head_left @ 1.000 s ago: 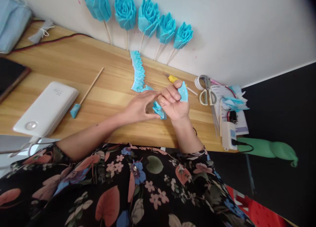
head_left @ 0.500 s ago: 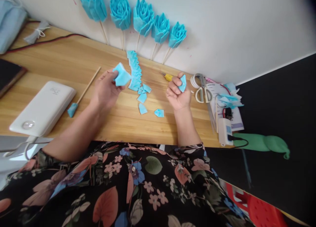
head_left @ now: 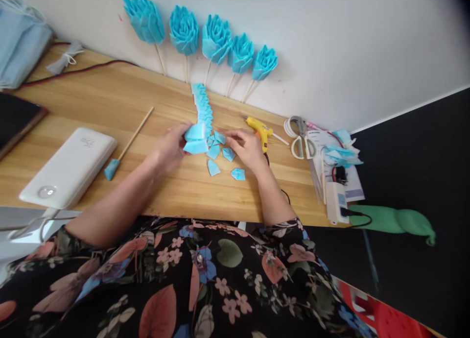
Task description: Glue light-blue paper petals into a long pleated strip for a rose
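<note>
My left hand (head_left: 169, 146) is closed on a light-blue folded fabric piece (head_left: 196, 138), seen as two flaps at the fingertips. On its right, my right hand (head_left: 247, 149) reaches over the wood with thumb and forefinger slightly apart. Its fingertips are close to a loose blue petal (head_left: 220, 137); whether they touch it is unclear. Another folded petal (head_left: 228, 155) lies just below that hand, and several more lie nearby. Behind them runs an overlapping row of blue petals (head_left: 202, 103). To the left lies a stick with a small blue bud (head_left: 112, 169).
Several blue fabric roses (head_left: 184, 30) on sticks lean against the wall. A yellow glue gun (head_left: 259, 128) lies behind my right hand, scissors (head_left: 303, 137) further right. A white power bank (head_left: 69, 166) sits at left, a white charger box (head_left: 337, 202) at the right edge.
My hands have come closer together. The right hand has let go of its petal, which now lies on the table, and has moved left, uncovering the glue gun. The left still holds its folded piece.
</note>
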### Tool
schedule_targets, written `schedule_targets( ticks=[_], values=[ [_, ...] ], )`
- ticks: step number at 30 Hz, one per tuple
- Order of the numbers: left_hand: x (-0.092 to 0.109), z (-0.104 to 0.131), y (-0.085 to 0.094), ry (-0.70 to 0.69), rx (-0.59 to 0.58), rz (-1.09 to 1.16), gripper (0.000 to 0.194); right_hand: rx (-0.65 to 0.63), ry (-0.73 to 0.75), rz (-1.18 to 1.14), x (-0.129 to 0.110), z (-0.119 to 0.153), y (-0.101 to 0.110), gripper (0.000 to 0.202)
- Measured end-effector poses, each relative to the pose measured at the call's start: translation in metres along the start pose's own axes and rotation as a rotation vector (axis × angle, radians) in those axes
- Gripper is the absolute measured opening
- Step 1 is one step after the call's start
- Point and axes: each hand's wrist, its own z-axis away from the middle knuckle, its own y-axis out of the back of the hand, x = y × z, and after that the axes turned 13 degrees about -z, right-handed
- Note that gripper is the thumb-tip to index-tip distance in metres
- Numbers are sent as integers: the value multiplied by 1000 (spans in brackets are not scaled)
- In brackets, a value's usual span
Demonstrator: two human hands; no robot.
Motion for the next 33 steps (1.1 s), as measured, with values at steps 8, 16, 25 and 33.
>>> schedule_targets(
  ticks=[8,16,25,33],
  values=[
    [2,20,-6,-419,-73,-1065,38,47,-56,53,13,1,-17,31],
    [-4,12,-3,-463,3,-868,43,174,-206,-482,-7,4,-20,33],
    [-7,11,-5,-396,34,-691,39,168,-238,-696,-21,5,-22,32],
    [-4,16,-13,-367,-127,-731,42,111,-303,-809,-22,6,-23,44]
  ],
)
